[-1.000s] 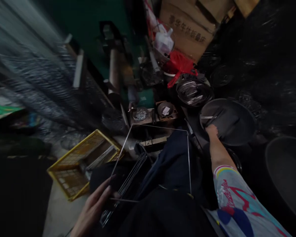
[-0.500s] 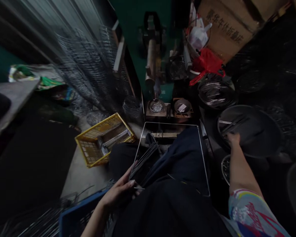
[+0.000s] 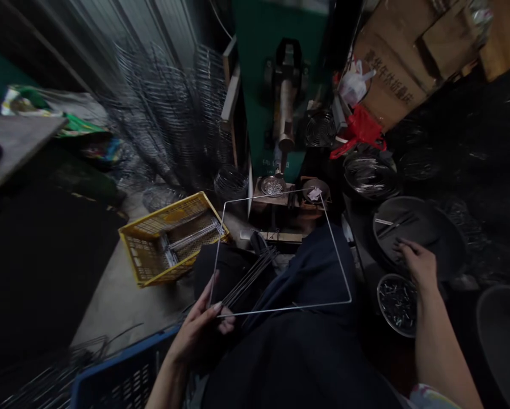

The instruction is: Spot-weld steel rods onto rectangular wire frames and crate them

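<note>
My left hand (image 3: pixel 199 324) is closed around the corner of a rectangular wire frame (image 3: pixel 280 310). The frame stretches over my lap, tilted. Several thin metal rods (image 3: pixel 249 278) stick out from the same hand, pointing up and to the right. On the right, my right hand (image 3: pixel 417 262) is over the near part of a wide dark round pan (image 3: pixel 440 238), its fingers bent and drawn together. Anything between those fingertips is too dark to make out. Short light metal rods (image 3: pixel 385 222) and darker ones lie in the pan beyond the fingertips.
A green machine (image 3: pixel 285 108) stands ahead, with a small dish of metal bits (image 3: pixel 272 186) below it. A yellow crate (image 3: pixel 172 238) holding wire pieces is at left, a blue crate (image 3: pixel 122 363) near my left arm. A bowl of small metal parts (image 3: pixel 397 304) sits below my right hand.
The wire frame has turned in my left hand, its near side now running across my lap. My right hand has drawn back a little from the rods in the pan. My view has shifted.
</note>
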Demonstrator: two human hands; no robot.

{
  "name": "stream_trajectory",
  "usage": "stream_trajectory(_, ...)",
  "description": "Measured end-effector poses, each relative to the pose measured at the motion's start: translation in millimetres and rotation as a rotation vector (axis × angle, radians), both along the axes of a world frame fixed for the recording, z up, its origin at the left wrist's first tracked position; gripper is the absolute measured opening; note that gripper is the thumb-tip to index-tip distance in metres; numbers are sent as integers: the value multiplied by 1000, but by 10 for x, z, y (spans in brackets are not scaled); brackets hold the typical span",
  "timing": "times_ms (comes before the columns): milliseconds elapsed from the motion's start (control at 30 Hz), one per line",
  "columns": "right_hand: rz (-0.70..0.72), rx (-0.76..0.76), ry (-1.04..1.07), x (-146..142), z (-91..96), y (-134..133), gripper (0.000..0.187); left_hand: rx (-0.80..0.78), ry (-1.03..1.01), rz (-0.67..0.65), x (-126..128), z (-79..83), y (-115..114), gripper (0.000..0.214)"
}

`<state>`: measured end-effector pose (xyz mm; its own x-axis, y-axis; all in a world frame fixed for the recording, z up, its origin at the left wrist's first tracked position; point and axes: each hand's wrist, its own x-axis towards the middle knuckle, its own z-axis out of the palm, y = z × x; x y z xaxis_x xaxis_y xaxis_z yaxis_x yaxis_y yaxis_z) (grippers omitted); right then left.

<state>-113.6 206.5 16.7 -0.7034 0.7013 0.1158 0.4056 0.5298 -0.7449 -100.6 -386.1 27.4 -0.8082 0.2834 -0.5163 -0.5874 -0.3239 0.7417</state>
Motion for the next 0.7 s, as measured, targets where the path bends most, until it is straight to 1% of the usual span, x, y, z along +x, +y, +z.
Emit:
stream_trajectory(100, 210, 115, -68, 17, 477, -478, 48, -6, -7, 7, -25, 73, -46, 99)
stream_trajectory(167, 361, 129, -70, 49, 756, -791, 52, -25, -5, 49, -33, 134, -71, 99)
stream_trajectory(233, 484, 106, -43, 89, 969, -1078, 54, -37, 2, 83, -42, 193, -53, 98)
stream_trajectory(333, 687, 124, 6, 126, 1155, -1457, 51, -33, 3, 86, -70, 246, 33, 97)
stream_trajectory(433, 924, 223, 40, 115, 1200, -1782, 51, -44, -2, 70, -107, 235, 107, 95)
stream_trajectory(533, 1104, 330, 29, 77, 1132, -2050, 56, -30, 0, 35, -139, 193, 135, 95)
stream_trajectory(600, 1195, 367, -8, 45, 1047, -2201, 58, -13, 1, 11, -154, 176, 146, 97)
stream_trajectory(700, 1277, 384, -58, -15, 904, -2388, 56, 1, 23, -11, -172, 176, 178, 96)
